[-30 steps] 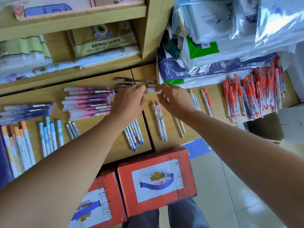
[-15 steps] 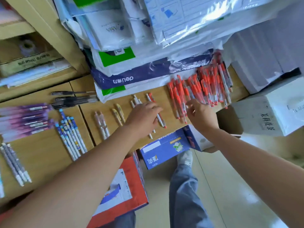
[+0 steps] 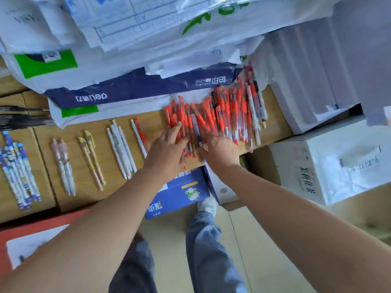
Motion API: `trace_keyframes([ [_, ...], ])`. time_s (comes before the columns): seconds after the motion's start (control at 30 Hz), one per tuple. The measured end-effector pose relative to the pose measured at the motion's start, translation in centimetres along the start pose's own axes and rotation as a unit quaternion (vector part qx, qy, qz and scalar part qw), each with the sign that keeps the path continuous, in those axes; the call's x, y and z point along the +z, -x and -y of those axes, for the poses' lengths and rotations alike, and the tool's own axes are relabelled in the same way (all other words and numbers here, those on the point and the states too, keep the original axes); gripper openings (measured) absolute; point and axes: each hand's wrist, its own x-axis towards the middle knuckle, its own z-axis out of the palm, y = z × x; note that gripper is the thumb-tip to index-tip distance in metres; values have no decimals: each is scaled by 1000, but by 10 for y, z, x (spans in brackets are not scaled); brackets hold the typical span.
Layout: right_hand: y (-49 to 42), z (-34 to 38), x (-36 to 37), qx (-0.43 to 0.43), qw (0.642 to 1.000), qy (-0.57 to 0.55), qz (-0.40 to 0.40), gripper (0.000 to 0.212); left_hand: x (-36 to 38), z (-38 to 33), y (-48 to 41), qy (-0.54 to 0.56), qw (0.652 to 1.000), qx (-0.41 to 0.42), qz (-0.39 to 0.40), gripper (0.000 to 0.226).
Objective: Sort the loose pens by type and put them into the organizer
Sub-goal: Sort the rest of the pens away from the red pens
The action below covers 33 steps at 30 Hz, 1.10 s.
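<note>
Reaching forward with both bare forearms stretched out and converging, I have my hands side by side over the wooden shelf (image 3: 44, 166). Stacked paper packs (image 3: 135, 87) sit beyond my fingers. The heap of red pens (image 3: 222, 115) spreads away from my fingertips. My left hand (image 3: 167, 149) lies flat on its near edge, fingers straight and slightly spread. My right hand (image 3: 221, 152) touches the heap too; blur hides whether its fingers grip anything. Left of my left hand lie white pens (image 3: 121, 151), then yellow pens (image 3: 91, 159), pink pens (image 3: 63, 166) and blue pens (image 3: 18, 172).
</note>
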Motion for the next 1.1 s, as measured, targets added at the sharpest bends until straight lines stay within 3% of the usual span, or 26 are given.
trace_keyframes([
  [0.3, -7, -10, -2, -26, 999, -18, 1, 35, -8, -10, -3, -10, 999, -39, 8, 52],
  [0.5, -10, -6, 2, -77, 994, 69, 26, 40, -9, -7, -6, 7, 999, -38, -9, 48],
  [0.63, -12, -6, 1, -48, 999, 2, 4, 30, -8, 2, -6, 31, 999, -20, -39, 47],
  [0.8, -11, -17, -5, -8, 981, -190, -33, 17, -7, 4, -4, 81, 993, -17, -90, 40],
  [0.93, -3, -24, -14, -56, 960, -272, -46, 14, -16, -6, -10, 239, 962, -67, -114, 26],
  [1.03, 4, -24, -25, -131, 947, -289, -42, 15, -23, -20, -21, 437, 888, -130, -67, 39],
  [1.1, 4, -28, -28, -149, 945, -289, -23, 12, -26, -28, -31, 474, 865, -150, -65, 38],
])
